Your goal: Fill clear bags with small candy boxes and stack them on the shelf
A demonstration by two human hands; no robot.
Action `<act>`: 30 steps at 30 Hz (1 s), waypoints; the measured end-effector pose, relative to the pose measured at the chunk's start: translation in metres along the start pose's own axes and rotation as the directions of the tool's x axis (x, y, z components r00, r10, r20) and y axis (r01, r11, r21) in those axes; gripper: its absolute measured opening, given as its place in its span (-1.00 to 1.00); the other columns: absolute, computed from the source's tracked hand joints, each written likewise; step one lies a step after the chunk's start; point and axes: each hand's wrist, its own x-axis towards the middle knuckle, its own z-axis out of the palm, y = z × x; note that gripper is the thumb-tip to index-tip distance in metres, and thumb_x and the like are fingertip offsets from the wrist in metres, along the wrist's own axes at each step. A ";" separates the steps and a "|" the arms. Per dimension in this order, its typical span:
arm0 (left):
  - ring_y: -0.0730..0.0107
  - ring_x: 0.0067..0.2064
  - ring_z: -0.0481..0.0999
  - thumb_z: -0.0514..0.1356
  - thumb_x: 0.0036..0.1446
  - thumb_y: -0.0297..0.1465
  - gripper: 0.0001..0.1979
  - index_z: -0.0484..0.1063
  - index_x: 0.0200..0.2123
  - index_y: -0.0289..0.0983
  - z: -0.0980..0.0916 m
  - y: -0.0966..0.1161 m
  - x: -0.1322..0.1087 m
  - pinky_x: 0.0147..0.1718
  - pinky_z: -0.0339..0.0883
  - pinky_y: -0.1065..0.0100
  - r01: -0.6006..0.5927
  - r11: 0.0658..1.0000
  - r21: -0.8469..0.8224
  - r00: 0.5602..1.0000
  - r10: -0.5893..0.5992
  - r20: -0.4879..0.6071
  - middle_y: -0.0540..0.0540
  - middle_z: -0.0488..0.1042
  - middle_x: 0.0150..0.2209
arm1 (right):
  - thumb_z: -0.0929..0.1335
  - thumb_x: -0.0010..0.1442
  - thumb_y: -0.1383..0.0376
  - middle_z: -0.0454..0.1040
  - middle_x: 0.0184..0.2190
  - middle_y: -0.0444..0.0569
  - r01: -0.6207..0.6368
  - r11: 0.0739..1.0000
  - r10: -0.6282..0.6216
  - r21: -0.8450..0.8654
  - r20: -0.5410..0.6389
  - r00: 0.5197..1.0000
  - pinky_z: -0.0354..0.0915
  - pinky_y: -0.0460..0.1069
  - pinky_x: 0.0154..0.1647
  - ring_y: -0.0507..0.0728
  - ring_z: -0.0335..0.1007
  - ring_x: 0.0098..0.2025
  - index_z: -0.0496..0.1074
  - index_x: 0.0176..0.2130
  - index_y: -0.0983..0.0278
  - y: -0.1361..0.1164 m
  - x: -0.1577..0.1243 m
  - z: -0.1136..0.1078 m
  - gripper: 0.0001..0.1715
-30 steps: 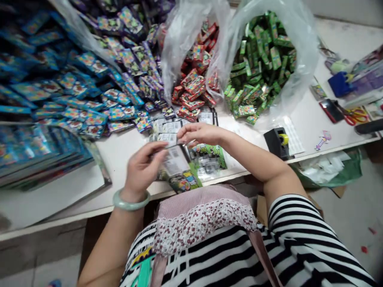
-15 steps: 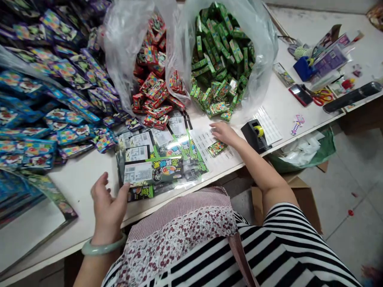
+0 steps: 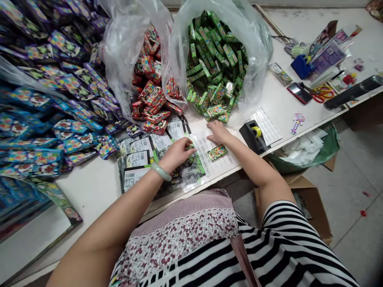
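My right hand rests at the upper part of a white sheet of small printed labels, its fingers bent down and the thumb apart. Just below its wrist a small green candy box lies on the sheet. My left hand, with a pale green bangle at the wrist, hovers over a stack of flat black-and-green candy packets in clear wrapping. Its thumb and fingers are apart, near the sheet's left edge, and no object shows in them. The hand and forearm cover part of the packets.
Behind stand clear plastic bags of red boxes and green boxes. Blue and purple boxes are heaped at the left. A black tape dispenser stands right of my right arm; a phone and scissors lie farther right.
My left hand has moved right and forward from the table's front edge to above the packets, close to the label sheet. My right hand has shifted only slightly.
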 end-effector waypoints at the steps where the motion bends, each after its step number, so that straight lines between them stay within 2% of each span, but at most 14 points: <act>1: 0.21 -0.25 0.50 0.28 0.05 -0.26 -0.75 0.42 -0.21 -0.22 0.006 0.002 0.008 -0.22 0.36 0.22 0.022 1.000 0.011 1.000 -0.022 0.002 -0.10 0.52 -0.28 | 0.49 0.09 0.26 0.31 0.12 0.23 -0.009 1.000 0.009 0.026 -0.021 1.000 0.16 0.22 0.22 0.36 0.19 0.17 0.33 0.18 0.34 0.004 -0.003 0.002 -0.31; 5: 0.24 -0.27 0.47 0.30 0.05 -0.36 -0.73 0.38 -0.16 -0.18 0.021 0.007 0.026 -0.22 0.32 0.24 0.065 0.998 0.027 0.997 -0.064 -0.034 -0.04 0.48 -0.31 | 0.43 0.14 0.29 0.34 0.12 0.21 0.006 0.984 0.014 0.176 -0.112 0.994 0.17 0.22 0.25 0.32 0.21 0.18 0.36 0.13 0.34 0.021 -0.022 0.008 -0.43; 7: 0.16 -0.16 0.47 0.31 0.05 -0.37 -0.72 0.39 -0.15 -0.20 0.024 0.008 0.032 -0.13 0.32 0.19 0.018 0.996 0.088 0.995 -0.009 -0.104 -0.11 0.49 -0.22 | 0.37 0.20 0.31 0.35 0.13 0.22 -0.008 0.971 0.046 0.238 -0.156 0.987 0.20 0.18 0.25 0.28 0.25 0.16 0.34 0.15 0.36 0.029 -0.033 0.010 -0.47; 9: 0.02 0.02 0.41 0.32 0.03 -0.37 -0.67 0.41 -0.10 -0.22 0.023 0.007 0.040 0.01 0.26 0.09 -0.066 0.979 0.194 0.985 0.094 -0.143 -0.21 0.48 -0.08 | 0.34 0.23 0.32 0.36 0.14 0.25 -0.016 0.968 0.067 0.250 -0.199 0.978 0.19 0.17 0.27 0.27 0.27 0.17 0.33 0.17 0.39 0.037 -0.041 0.010 -0.47; 11: -0.10 0.12 0.32 0.33 0.01 -0.37 -0.56 0.39 -0.01 -0.26 0.023 0.007 0.048 0.12 0.15 -0.02 -0.116 0.948 0.298 0.985 0.149 -0.090 -0.28 0.48 -0.01 | 0.33 0.23 0.32 0.37 0.15 0.25 -0.002 0.971 0.056 0.237 -0.222 0.973 0.16 0.19 0.31 0.30 0.24 0.20 0.34 0.18 0.39 0.042 -0.045 0.010 -0.46; 14: -0.16 0.14 0.29 0.33 -0.04 -0.43 -0.50 0.40 0.02 -0.30 0.024 0.009 0.059 0.17 0.03 -0.07 -0.081 0.934 0.347 0.997 0.083 0.010 -0.30 0.51 -0.06 | 0.38 0.17 0.32 0.39 0.13 0.24 -0.010 0.960 0.072 0.278 -0.212 0.975 0.19 0.23 0.29 0.33 0.28 0.19 0.35 0.18 0.35 0.047 -0.044 0.010 -0.42; 17: -0.04 0.04 0.40 0.25 -0.03 -0.51 -0.53 0.41 0.01 -0.28 0.026 0.011 0.064 0.11 0.15 0.05 -0.020 0.969 0.247 1.000 0.014 0.026 -0.21 0.52 -0.16 | 0.42 0.10 0.30 0.43 0.07 0.19 -0.047 0.914 0.144 0.403 -0.213 0.966 0.28 0.23 0.22 0.30 0.37 0.10 0.36 0.16 0.30 0.052 -0.043 0.014 -0.38; 20: 0.19 -0.21 0.48 0.22 -0.02 -0.51 -0.53 0.37 0.02 -0.25 0.028 0.008 0.065 -0.16 0.32 0.24 0.010 0.998 -0.068 0.999 -0.008 0.035 -0.07 0.47 -0.31 | 0.42 0.08 0.24 0.47 0.00 0.10 -0.041 0.806 0.225 0.590 -0.242 0.944 0.35 0.19 0.09 0.25 0.41 0.05 0.32 0.14 0.23 0.056 -0.047 0.020 -0.37; 22: 0.31 -0.32 0.46 0.26 -0.08 -0.49 -0.55 0.36 -0.05 -0.25 0.029 0.004 0.065 -0.29 0.32 0.33 0.041 0.925 -0.378 0.999 -0.028 0.041 0.01 0.42 -0.38 | 0.43 0.06 0.19 0.51 -0.10 0.03 -0.018 0.689 0.264 0.724 -0.229 0.937 0.38 0.13 -0.02 0.20 0.44 -0.04 0.28 0.08 0.21 0.057 -0.050 0.024 -0.40; 24: 0.38 -0.39 0.43 0.29 -0.12 -0.48 -0.57 0.32 -0.11 -0.24 0.030 0.001 0.064 -0.35 0.30 0.37 0.077 0.830 -0.552 0.997 -0.075 0.027 0.07 0.37 -0.43 | 0.43 0.03 0.14 0.50 -0.28 -0.10 -0.016 0.575 0.313 0.818 -0.202 0.928 0.37 0.06 -0.13 0.13 0.45 -0.20 0.26 -0.05 0.19 0.058 -0.051 0.027 -0.49; 27: 0.43 -0.44 0.37 0.32 -0.14 -0.47 -0.54 0.23 -0.15 -0.22 0.033 -0.001 0.062 -0.39 0.25 0.40 0.089 0.819 -0.567 0.979 -0.178 -0.103 0.12 0.31 -0.47 | 0.44 -0.04 0.12 0.39 -0.46 -0.26 -0.039 0.449 0.427 0.893 -0.176 0.887 0.31 -0.03 -0.25 0.04 0.36 -0.38 0.19 -0.22 0.16 0.056 -0.052 0.028 -0.54; 30: 0.47 -0.41 0.37 0.32 -0.16 -0.50 -0.54 0.20 -0.19 -0.20 0.040 0.001 0.056 -0.36 0.25 0.41 0.010 0.867 -0.498 0.958 -0.152 -0.245 0.12 0.30 -0.42 | 0.44 -0.08 0.14 0.35 -0.47 -0.27 -0.020 0.387 0.471 0.922 -0.179 0.864 0.27 -0.06 -0.30 0.02 0.32 -0.40 0.18 -0.29 0.16 0.053 -0.057 0.026 -0.58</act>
